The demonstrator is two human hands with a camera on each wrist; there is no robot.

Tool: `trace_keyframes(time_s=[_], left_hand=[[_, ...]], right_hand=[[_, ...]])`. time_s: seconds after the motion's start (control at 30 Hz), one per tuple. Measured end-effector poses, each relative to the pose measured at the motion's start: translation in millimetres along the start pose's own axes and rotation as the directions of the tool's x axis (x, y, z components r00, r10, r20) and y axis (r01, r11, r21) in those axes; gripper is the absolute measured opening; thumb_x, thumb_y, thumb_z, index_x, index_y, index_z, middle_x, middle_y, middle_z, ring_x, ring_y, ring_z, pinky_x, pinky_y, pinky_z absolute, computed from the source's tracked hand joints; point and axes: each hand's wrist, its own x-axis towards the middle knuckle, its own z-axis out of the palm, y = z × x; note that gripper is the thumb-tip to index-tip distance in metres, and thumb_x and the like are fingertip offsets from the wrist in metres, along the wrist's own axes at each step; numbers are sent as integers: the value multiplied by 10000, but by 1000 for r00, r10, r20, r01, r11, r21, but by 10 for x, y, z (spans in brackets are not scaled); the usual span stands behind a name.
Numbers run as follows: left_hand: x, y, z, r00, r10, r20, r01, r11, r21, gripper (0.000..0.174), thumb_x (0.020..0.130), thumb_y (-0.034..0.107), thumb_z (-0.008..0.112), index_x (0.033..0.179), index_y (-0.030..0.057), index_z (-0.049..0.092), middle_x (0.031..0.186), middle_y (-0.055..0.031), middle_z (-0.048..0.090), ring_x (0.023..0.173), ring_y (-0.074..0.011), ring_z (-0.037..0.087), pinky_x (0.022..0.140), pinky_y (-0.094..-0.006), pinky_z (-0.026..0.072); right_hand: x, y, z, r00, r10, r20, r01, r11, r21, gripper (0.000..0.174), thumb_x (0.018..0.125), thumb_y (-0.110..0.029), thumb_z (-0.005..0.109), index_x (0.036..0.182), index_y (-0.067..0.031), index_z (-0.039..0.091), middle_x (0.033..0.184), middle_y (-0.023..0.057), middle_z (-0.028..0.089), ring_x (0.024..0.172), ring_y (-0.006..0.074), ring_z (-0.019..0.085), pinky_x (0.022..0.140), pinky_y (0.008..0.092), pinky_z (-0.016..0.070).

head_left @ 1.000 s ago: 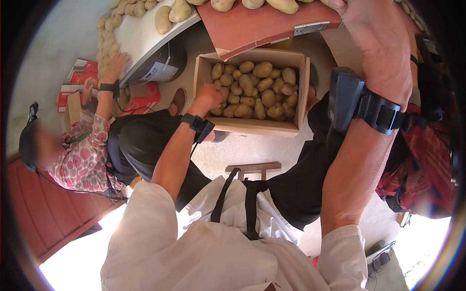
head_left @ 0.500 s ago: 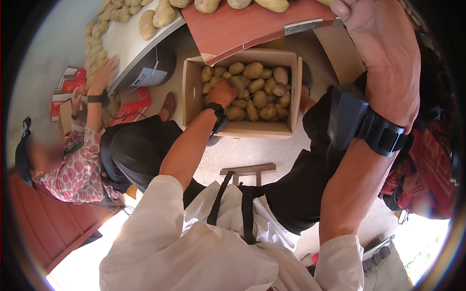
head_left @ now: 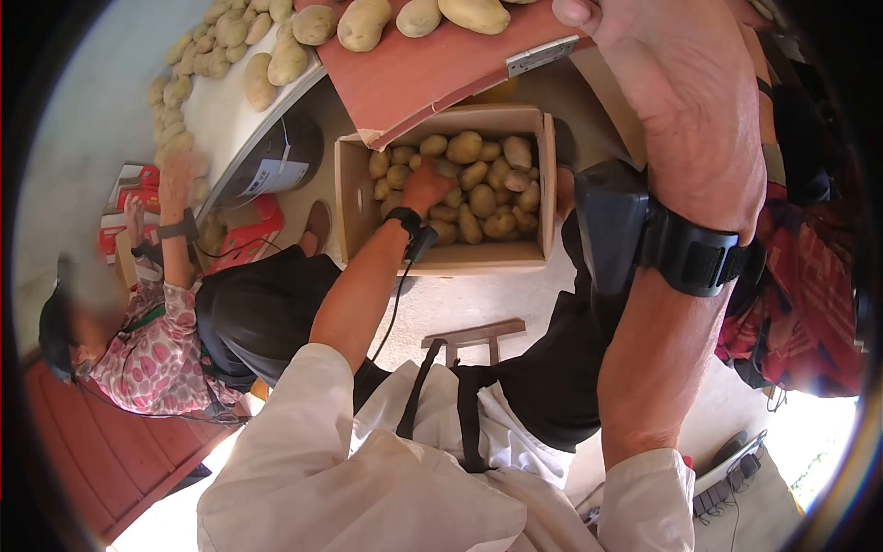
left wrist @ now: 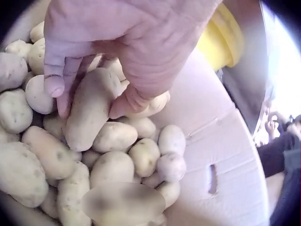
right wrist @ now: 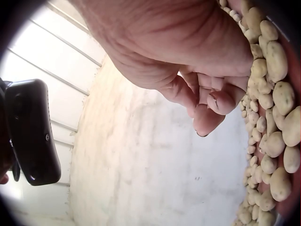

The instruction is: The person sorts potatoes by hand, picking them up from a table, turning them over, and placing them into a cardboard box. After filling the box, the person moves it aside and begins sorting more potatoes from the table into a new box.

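Observation:
In the head view my left hand (head_left: pixel 425 189) reaches down into a cardboard box (head_left: pixel 352 207) of potatoes. The left wrist view shows its thumb and fingers on either side of an oblong potato (left wrist: pixel 91 110), gripping it over the pile. Other potatoes (left wrist: pixel 47 151) lie all around the fingertips. My right hand (head_left: pixel 676 87) is raised at the table's right side, beyond the box. Its fingers hang loosely curled in the right wrist view, with nothing visible in them, beside rows of potatoes (right wrist: pixel 283 98).
More potatoes (head_left: pixel 365 25) line the red tabletop (head_left: pixel 405 78), whose edge overhangs the box, and the white table (head_left: pixel 241 110). A dark bucket (head_left: pixel 299 156) stands underneath. Another person (head_left: pixel 152 354) sits at the left with hands by the potatoes. A small wooden stool (head_left: pixel 474 333) stands below.
My left hand has moved from the box's left side toward its middle and now grips a potato. My right hand remains raised by the table. The head view has shifted.

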Motion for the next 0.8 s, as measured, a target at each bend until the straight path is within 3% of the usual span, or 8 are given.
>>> trace_keyframes(time_s=[0.07,0.13,0.3,0.37,0.5,0.57,0.73,0.8], left_hand=[[-169,96,-123,998,55,-16,-56,996,-74,744,771,359,756,1388,37,491,1099,-245,700,1055,-364,682,907,-428,541],[-504,282,-283,986,112,123,-70,950,-303,723,767,333,768,1376,53,497,1043,-233,701,990,-357,689,866,-417,537],[-902,577,-488,971,171,167,-111,940,-323,660,774,275,740,1362,82,510,984,-215,696,911,-305,688,807,-393,532],[-1107,801,-721,963,168,211,-87,934,-346,640,769,243,726,1351,88,510,900,-173,678,813,-242,652,780,-355,527],[-1244,978,-1008,968,212,134,-139,897,-421,630,773,230,725,1341,67,505,954,-157,665,806,-223,625,795,-342,520],[-1248,989,-1138,959,284,10,-222,770,-598,562,833,112,706,1355,70,503,1181,-115,620,957,-192,628,819,-327,537],[-1162,1046,-1652,929,328,-175,-368,754,-544,542,846,79,693,1346,30,490,1242,-127,604,998,-158,624,773,-280,549],[-1160,1144,-1897,959,214,-186,-283,760,-585,556,823,102,689,1337,11,495,1249,-190,625,1150,-254,622,1015,-348,477]], right_hand=[[40,-16,64,999,18,33,-19,1000,21,220,956,-109,578,1082,68,612,865,102,664,769,173,623,622,252,453],[85,-52,145,997,24,71,-28,999,44,218,956,-106,576,1081,68,612,860,102,664,767,173,624,621,253,453],[171,85,244,991,-119,-54,120,993,10,200,952,-81,550,1081,60,612,843,96,671,749,174,634,610,255,456],[252,59,236,988,30,-150,-26,999,27,195,947,-70,540,1080,54,610,858,101,675,763,173,638,614,258,459],[336,143,121,992,2,-126,2,999,34,200,949,-79,543,1087,51,609,860,98,674,760,173,630,613,263,457],[414,192,-13,996,-11,89,15,999,-35,348,974,-147,572,1271,33,594,1055,86,665,939,162,612,710,244,435],[440,223,35,999,-26,38,28,999,-34,313,958,-112,552,1220,45,619,998,96,685,885,162,632,681,249,438],[468,220,48,1000,-20,11,20,1000,-6,283,944,-93,543,1165,50,649,953,107,705,838,166,652,661,255,446]])
